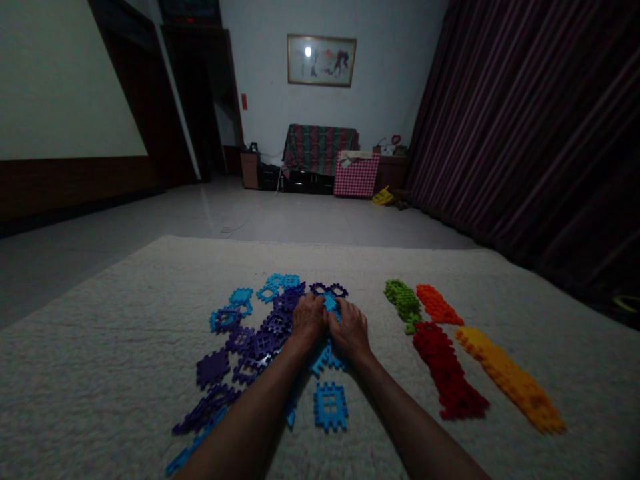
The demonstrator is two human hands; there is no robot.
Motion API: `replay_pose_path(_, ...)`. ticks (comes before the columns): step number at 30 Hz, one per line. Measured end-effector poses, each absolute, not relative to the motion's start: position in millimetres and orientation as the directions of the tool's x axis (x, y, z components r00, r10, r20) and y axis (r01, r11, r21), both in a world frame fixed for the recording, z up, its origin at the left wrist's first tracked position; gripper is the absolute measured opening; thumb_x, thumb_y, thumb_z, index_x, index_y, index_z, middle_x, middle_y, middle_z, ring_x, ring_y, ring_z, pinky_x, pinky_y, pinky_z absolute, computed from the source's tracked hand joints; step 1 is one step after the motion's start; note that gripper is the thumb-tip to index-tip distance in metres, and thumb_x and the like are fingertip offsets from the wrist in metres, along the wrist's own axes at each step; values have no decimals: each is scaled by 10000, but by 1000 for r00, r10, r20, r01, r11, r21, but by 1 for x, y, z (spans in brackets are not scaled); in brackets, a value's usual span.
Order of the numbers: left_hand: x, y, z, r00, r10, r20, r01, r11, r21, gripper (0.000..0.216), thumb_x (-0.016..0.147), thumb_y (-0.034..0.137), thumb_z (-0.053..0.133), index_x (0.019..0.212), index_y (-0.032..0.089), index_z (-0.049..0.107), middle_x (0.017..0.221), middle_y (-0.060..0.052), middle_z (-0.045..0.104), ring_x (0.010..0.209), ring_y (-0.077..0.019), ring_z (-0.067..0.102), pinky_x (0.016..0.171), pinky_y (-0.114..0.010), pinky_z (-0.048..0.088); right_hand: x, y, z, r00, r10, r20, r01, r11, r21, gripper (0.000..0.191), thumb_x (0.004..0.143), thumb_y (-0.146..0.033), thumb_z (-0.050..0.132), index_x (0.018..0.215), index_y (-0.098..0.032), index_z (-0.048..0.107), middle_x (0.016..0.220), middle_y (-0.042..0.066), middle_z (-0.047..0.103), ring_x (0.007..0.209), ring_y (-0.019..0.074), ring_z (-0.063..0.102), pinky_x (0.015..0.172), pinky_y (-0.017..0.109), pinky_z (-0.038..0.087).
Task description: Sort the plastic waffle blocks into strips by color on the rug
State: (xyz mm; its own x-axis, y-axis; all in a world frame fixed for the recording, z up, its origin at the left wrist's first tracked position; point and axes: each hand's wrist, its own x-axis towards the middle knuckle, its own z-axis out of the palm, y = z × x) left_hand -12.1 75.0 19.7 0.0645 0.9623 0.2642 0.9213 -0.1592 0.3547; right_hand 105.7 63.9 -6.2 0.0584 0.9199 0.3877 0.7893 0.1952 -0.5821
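Pale mat (115, 360): four block rows (445, 367), right; your left hand (309, 320) and right hand (351, 330) clamp one blue tile (330, 303) between fingers.

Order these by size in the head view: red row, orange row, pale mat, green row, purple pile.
1. Pale mat
2. Purple pile
3. Red row
Smallest, too alike to rank: green row, orange row.

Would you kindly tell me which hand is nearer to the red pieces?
The right hand, which is left of the red pieces, apart from them; the left hand is farther left.
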Motion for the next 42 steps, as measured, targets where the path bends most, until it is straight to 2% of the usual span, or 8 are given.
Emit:
replay_pose_path(7, -12, 79, 13, 69, 920, 385, 886, -234, 400, 284, 916, 173, 470, 1119, 202, 667, 1169, -92, 647, 1093, -216, 590, 964, -330, 476, 104, 102, -5, 289, 866, 408, 640, 143, -755, 490, 848, -382, 502, 1250, -108, 559, 1291, 194, 594, 1225, 290, 542, 1060, 430, 392)
replay_pose_path(10, -10, 81, 5, 92, 877, 472, 868, -303, 393, 369, 902, 147, 461, 1236, 195, 609, 1314, -102, 603, 1194, -225, 555, 1036, -362, 446, 98, 112, -1, 250, 911, 328, 672, 81, -736, 472, 877, -381, 496, 1269, -127, 561, 1309, 177, 612, 1250, 299, 541, 1107, 484, 323)
replay_pose_path(13, -9, 83, -2, 8, 883, 469, 885, -224, 407, 446, 907, 149, 437, 1343, 154, 529, 1363, -144, 583, 1284, -256, 507, 1081, -422, 405, 95, 117, 1, 132, 950, 282, 618, 143, -773, 426, 910, -373, 461, 1270, -172, 570, 1285, 134, 646, 1227, 255, 574, 1098, 435, 348)
replay_pose_path(18, -11, 83, 1, -114, 906, 407, 906, -74, 418, 443, 926, 192, 425, 1351, 130, 532, 1434, -167, 531, 1362, -304, 435, 1119, -484, 355, 92, 124, -1, -120, 948, 295, 265, 317, -911, 387, 907, -375, 449, 1237, -226, 587, 1257, 71, 673, 1188, 191, 604, 1038, 343, 443)
replay_pose_path(22, -15, 82, 3, -145, 913, 381, 909, -30, 417, 360, 934, 202, 424, 1224, 158, 632, 1425, -146, 543, 1379, -321, 413, 1132, -515, 336, 98, 130, -4, -4, 956, 294, 107, 293, -950, 345, 883, -376, 437, 1113, -219, 639, 1174, 73, 699, 1086, 201, 644, 928, 352, 521)
replay_pose_path(26, -19, 85, 2, -160, 904, 397, 900, -32, 435, 303, 927, 195, 445, 1128, 174, 670, 1364, -137, 587, 1358, -303, 443, 1126, -494, 350, 110, 129, -2, 101, 946, 307, 297, 265, -917, 328, 775, -306, 538, 1050, -182, 667, 1066, 90, 721, 981, 219, 666, 895, 372, 531)
replay_pose_path(34, -27, 93, 3, -110, 911, 398, 849, -122, 514, 328, 899, 139, 454, 1164, 156, 647, 1198, -106, 686, 1150, -252, 609, 1020, -417, 437, 111, 112, 6, -310, 881, 357, 681, 468, -563, 359, 721, -227, 641, 1070, -178, 707, 1063, 99, 728, 1009, 245, 640, 981, 403, 470)
replay_pose_path(42, -29, 95, 1, -152, 898, 414, 814, -124, 567, 395, 821, 53, 460, 1127, 168, 681, 1124, -94, 716, 1075, -231, 640, 995, -371, 450, 128, 117, 14, -363, 894, 262, 580, 437, -687, 412, 702, -128, 593, 1095, -180, 706, 1064, 81, 730, 964, 213, 666, 886, 325, 512)
